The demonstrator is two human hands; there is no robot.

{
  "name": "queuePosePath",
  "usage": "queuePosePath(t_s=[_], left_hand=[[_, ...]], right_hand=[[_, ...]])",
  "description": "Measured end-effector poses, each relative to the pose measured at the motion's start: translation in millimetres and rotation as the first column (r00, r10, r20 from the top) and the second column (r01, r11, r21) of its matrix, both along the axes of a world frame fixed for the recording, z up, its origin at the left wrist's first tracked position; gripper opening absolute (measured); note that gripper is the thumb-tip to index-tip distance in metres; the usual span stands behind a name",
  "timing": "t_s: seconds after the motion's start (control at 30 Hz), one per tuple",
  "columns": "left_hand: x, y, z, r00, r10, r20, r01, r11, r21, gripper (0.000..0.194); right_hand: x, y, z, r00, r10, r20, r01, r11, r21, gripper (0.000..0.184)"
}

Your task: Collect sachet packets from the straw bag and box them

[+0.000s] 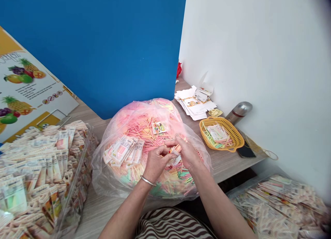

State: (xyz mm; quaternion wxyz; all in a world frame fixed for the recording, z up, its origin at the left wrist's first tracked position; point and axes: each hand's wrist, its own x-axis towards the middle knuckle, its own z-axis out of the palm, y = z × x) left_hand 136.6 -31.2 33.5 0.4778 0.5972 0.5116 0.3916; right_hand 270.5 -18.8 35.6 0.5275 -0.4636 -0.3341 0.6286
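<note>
Pink sticks (144, 130) heap inside a clear plastic bag (99, 170) at mid-view. Over them, the left hand (156, 162) and right hand (185, 152) meet, fingers curled, pinching a small white-and-orange packet (176, 155) between them (its print is too small to read). Paper packets (124, 151) lie on the sticks at nine o'clock from the hands. A yellow plastic basket (234, 137) sits at two o'clock, a clear bin (77, 183) at eight.

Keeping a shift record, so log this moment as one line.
left hand | right hand | both pinching small packet | over plastic bag of coloured sticks
</note>
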Motion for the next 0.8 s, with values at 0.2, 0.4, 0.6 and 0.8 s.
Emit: queuePosePath(t_s=[0.2, 0.4, 0.6, 0.8], left_hand=[[1.6, -4.9, 3.7, 0.993, -0.112, -0.043, 0.114, 0.992, 0.06, 0.033], [3.0, -9.4, 0.9, 0.968, -0.033, 0.25, 0.037, 0.999, -0.009, 0.037], [-3.6, -15.3, -8.0, 0.938, 0.009, 0.347, 0.008, 0.999, -0.046, 0.036], [-43.0, -24.8, 14.9, 0.932, 0.332, 0.144, -0.342, 0.938, 0.051, 0.037]], right_hand=[[-0.3, 0.3, 5.0, 0.915, 0.06, 0.398, -0.136, 0.977, 0.166, 0.056], [12.1, -11.5, 22.0, 0.818, 0.015, 0.576, -0.246, 0.913, 0.325, 0.048], [12.0, -26.3, 40.0, 0.78, -0.06, 0.623, -0.247, 0.885, 0.394, 0.04], [-9.1, -4.8, 18.7, 0.753, -0.123, 0.646, -0.262, 0.845, 0.466, 0.031]])
